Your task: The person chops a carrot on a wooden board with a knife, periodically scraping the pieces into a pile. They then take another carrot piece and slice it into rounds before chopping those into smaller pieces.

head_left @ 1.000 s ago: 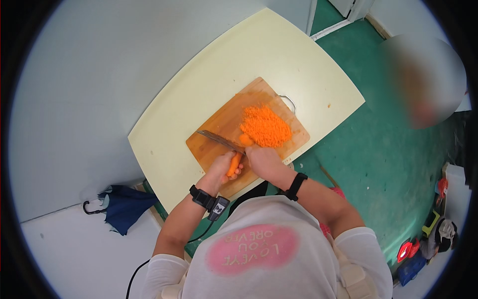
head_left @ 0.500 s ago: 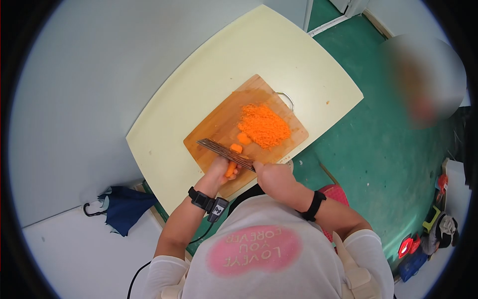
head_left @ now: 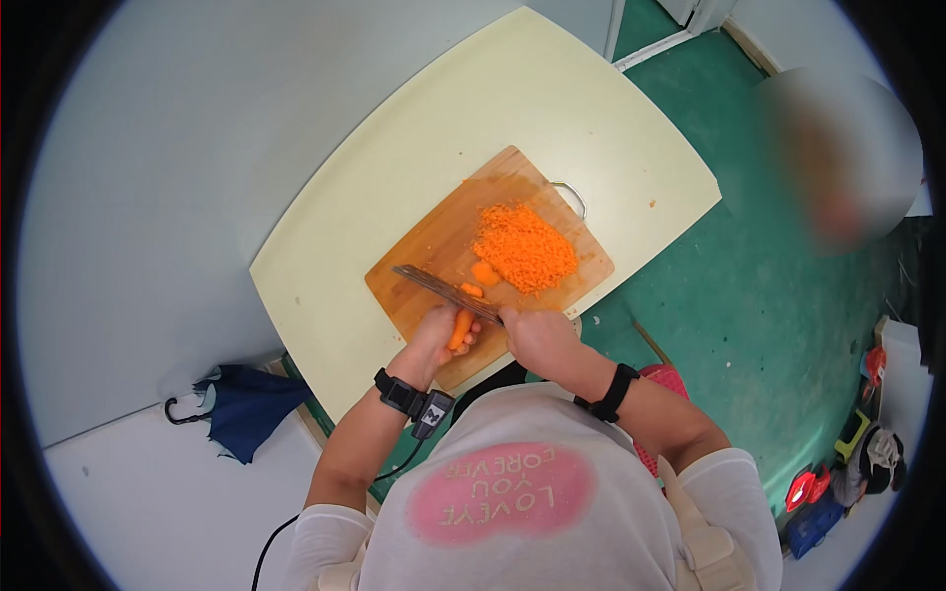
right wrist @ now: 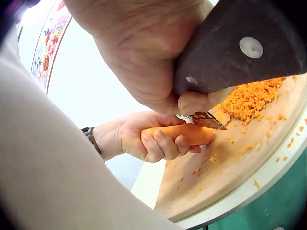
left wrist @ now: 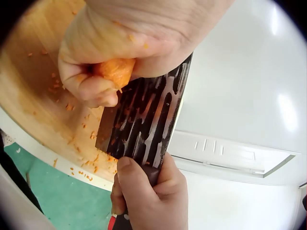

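Note:
My left hand [head_left: 432, 335] grips a peeled carrot [head_left: 461, 329], its fingers wrapped round it just above the near part of the wooden cutting board [head_left: 419, 261]. In my right hand [head_left: 544, 338] is the dark handle [right wrist: 235, 48] of a cleaver. Its broad blade [left wrist: 148, 115], with dark streaked hollows, lies across the far end of the carrot in the head view. Just beyond the blade are cut carrot pieces [head_left: 484, 273]. A heap of finely chopped carrot [head_left: 524, 249] covers the board's right part.
The board lies on a pale yellow table [head_left: 394, 158], its metal handle [head_left: 574, 197] at the far right. Carrot crumbs [left wrist: 88, 167] dot the board and table edge. A blue umbrella [head_left: 251, 409] is beside the table at left. A blurred shape stands at the right.
The right hand has drawn the cleaver back toward the body and right, then slightly forward again. A carrot piece has appeared beyond the blade. The left hand keeps its hold on the carrot.

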Tool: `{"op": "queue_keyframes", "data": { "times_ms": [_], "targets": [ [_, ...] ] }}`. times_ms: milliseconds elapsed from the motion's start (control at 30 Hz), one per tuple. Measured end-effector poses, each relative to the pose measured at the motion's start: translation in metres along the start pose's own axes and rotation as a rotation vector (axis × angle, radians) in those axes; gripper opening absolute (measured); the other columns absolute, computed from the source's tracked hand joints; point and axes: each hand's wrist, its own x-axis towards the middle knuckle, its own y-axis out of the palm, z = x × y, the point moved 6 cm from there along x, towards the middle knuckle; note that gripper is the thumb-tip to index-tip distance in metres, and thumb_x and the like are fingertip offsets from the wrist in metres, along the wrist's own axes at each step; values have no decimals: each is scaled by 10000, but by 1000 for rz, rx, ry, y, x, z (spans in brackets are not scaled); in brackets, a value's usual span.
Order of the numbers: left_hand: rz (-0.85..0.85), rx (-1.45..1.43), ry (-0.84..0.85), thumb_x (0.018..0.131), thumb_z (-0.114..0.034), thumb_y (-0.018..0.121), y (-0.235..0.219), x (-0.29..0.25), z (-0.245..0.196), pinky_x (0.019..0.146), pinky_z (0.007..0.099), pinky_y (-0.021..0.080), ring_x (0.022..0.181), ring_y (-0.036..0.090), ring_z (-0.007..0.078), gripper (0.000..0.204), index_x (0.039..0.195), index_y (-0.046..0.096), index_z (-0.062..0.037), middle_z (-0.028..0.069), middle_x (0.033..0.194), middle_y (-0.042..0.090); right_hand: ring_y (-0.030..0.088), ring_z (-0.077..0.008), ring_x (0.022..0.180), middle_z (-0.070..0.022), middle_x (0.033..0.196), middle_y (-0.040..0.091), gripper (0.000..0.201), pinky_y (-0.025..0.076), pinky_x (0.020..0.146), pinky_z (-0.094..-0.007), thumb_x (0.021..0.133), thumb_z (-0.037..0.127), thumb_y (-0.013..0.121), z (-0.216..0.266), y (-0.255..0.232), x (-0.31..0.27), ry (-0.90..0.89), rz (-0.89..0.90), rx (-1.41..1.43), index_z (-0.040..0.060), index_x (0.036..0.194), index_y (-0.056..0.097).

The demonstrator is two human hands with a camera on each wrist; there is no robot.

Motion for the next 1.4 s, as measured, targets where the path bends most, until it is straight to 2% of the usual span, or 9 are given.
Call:
{"op": "queue_keyframes", "data": {
  "times_ms": [100, 300, 400, 467, 767, 1167, 1267, 1400],
  "targets": [
    [-42, 34, 15, 994, -294, 347, 3, -5, -5, 343, 240, 342, 461, 481, 133, 290, 977, 528, -67, 73, 662, 549, 627, -326, 548, -154, 592, 602, 51, 487, 481, -430, 813, 77, 518, 2, -7, -6, -36, -39, -17, 30, 831, 522],
    [15, 67, 32, 974, -260, 347, 6, -5, -6, 341, 237, 321, 455, 472, 126, 263, 925, 531, -80, 66, 652, 547, 625, -319, 538, -148, 587, 600, 47, 488, 477, -420, 802, 68, 521, 5, -18, -20, 2, -20, 3, 27, 825, 521],
    [-41, 33, 30, 970, -256, 352, 3, -7, -3, 342, 242, 321, 454, 471, 126, 258, 912, 535, -82, 68, 654, 549, 628, -316, 541, -149, 595, 605, 52, 492, 477, -414, 799, 66, 523, 6, -18, -23, -8, -33, 19, 25, 831, 521],
    [21, 35, 43, 966, -241, 367, 5, -4, -4, 343, 244, 326, 454, 473, 130, 232, 925, 533, -83, 71, 657, 553, 631, -317, 542, -151, 600, 610, 60, 492, 475, -413, 797, 64, 526, 6, -14, -21, -17, -13, 11, 22, 839, 520],
    [51, -27, 40, 960, -204, 383, 8, -5, -6, 342, 235, 328, 459, 480, 128, 195, 935, 534, -83, 72, 663, 553, 651, -327, 594, -165, 647, 628, 75, 507, 496, -407, 803, 52, 521, 8, -5, -6, -5, 46, -12, 15, 867, 515],
    [30, -28, -38, 977, -254, 345, -5, 11, 6, 359, 248, 370, 479, 501, 145, 272, 1006, 529, -56, 86, 705, 564, 660, -330, 636, -162, 688, 648, 76, 519, 544, -413, 835, 90, 513, 2, 8, 23, -28, 42, -6, 24, 862, 540],
    [-41, 0, -26, 978, -279, 339, -1, 1, 1, 364, 257, 375, 477, 500, 156, 289, 1037, 512, -55, 100, 713, 562, 665, -327, 667, -162, 703, 652, 94, 523, 568, -411, 843, 98, 507, -8, 26, 42, -8, 51, -44, 23, 880, 550],
    [-22, -63, -15, 977, -298, 338, -4, 7, 7, 367, 262, 377, 481, 501, 165, 303, 1070, 496, -57, 113, 729, 563, 668, -327, 699, -168, 731, 655, 107, 525, 584, -420, 847, 111, 511, -8, 26, 42, 1, 90, -48, 24, 889, 558]
  ]
}}
